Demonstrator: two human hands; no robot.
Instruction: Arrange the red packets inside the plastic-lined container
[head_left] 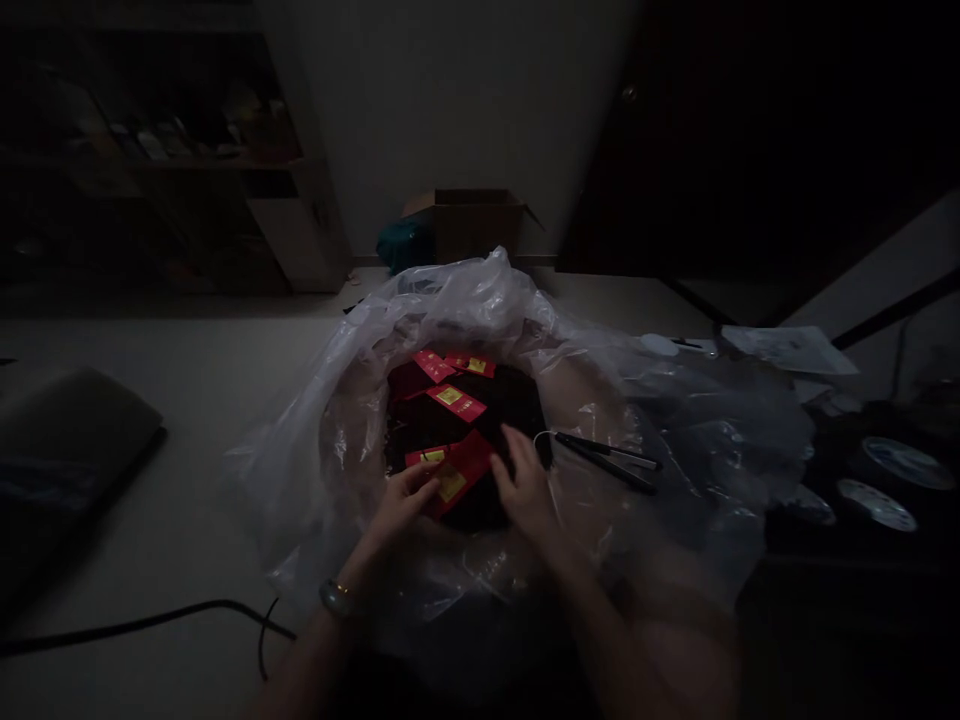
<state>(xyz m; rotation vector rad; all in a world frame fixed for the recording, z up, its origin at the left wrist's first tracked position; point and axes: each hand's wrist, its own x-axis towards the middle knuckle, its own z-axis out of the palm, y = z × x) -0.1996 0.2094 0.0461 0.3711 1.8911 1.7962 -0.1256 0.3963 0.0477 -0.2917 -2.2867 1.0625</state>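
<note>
While the left grip [405, 500] clamps the flat red packet with a yellow panel [471, 463] at its left edge, the right grip [525, 480] stands with fingers parted at its right edge, contact unclear. Similar red packets [466, 406] lie beyond the left grip, on dark material [517, 392]. Sound handling calls for light edge pressure, keeping the packet uncreased.

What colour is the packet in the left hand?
The packet is red with a yellow patch, in the head view.
</note>
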